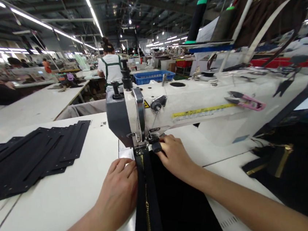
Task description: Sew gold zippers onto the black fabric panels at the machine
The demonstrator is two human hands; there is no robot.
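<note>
A black zipper strip with gold teeth runs lengthwise from the front edge up under the presser foot of a white sewing machine. My left hand lies along the strip's left edge, fingers bent and closed on it, fingertips partly hidden. A large black fabric panel lies to the right of the strip. Close to the right of the needle area is my right hand, fingers curled together, with a dark band on one finger. What its fingertips hold, if anything, is hidden.
Stacked black slotted pieces spread over the table's left. Black fabric with gold zippers lies at the right. Pink-handled snips rest against the machine arm. Thread cones stand above; a blue basket and a person are behind.
</note>
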